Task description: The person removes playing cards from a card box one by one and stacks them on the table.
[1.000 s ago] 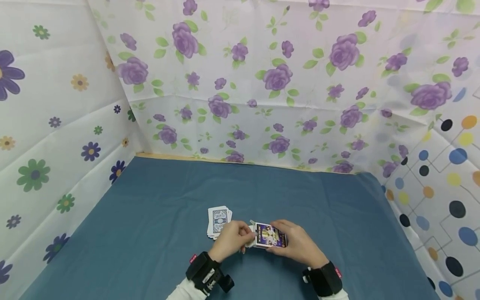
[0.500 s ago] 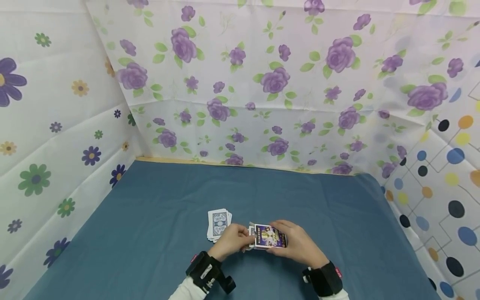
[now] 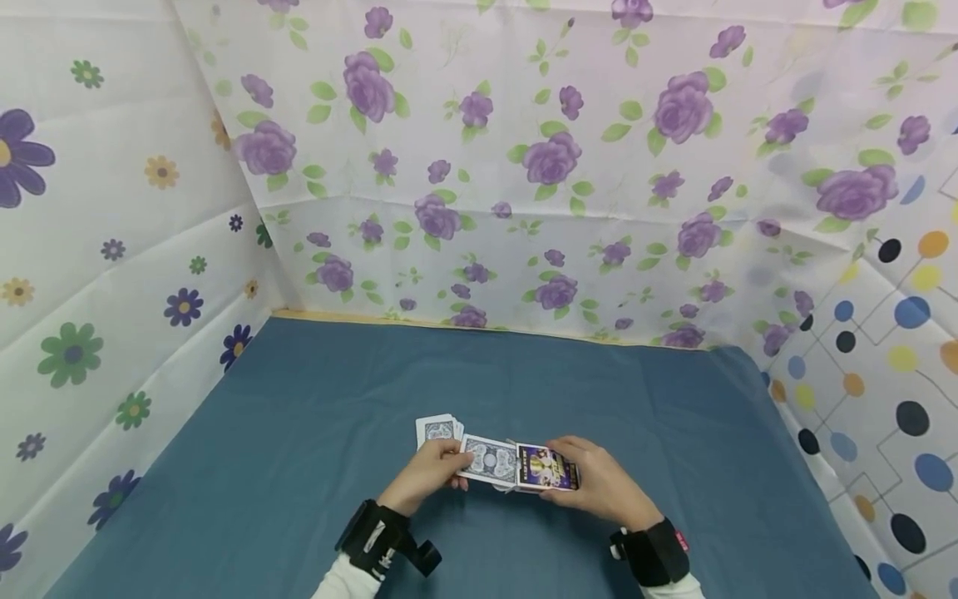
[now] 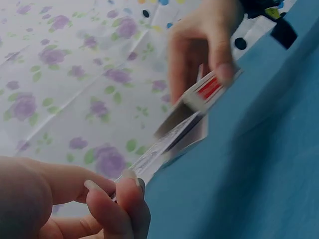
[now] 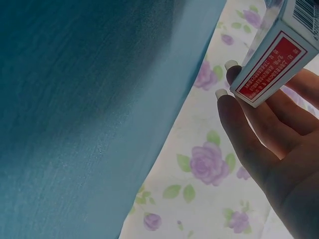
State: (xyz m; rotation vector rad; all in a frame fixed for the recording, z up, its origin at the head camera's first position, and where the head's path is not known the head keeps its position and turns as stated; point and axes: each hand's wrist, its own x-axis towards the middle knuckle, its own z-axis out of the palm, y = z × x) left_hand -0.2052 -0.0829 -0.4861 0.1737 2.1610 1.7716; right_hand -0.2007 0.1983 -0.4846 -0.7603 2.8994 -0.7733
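My right hand (image 3: 602,482) grips a playing card box (image 3: 548,467) with a purple and gold face; its red end panel shows in the right wrist view. From the box's open left end, blue-backed playing cards (image 3: 490,459) stick out. My left hand (image 3: 427,474) pinches their outer end between thumb and fingers. In the left wrist view the cards (image 4: 162,147) run from the fingertips into the open box (image 4: 202,99), its flap hanging below. Behind the left hand a stack of playing cards (image 3: 438,428) lies face down on the cloth, partly hidden by that hand.
A blue cloth (image 3: 337,399) covers the table. Flowered sheets hang at the back (image 3: 479,166) and left (image 3: 135,274), and a dotted sheet (image 3: 883,374) hangs at the right. Each wrist wears a black camera strap (image 3: 377,537).
My left hand has moved left, drawing the cards out of the box so that much of their length now shows. The right hand with the box has hardly shifted.
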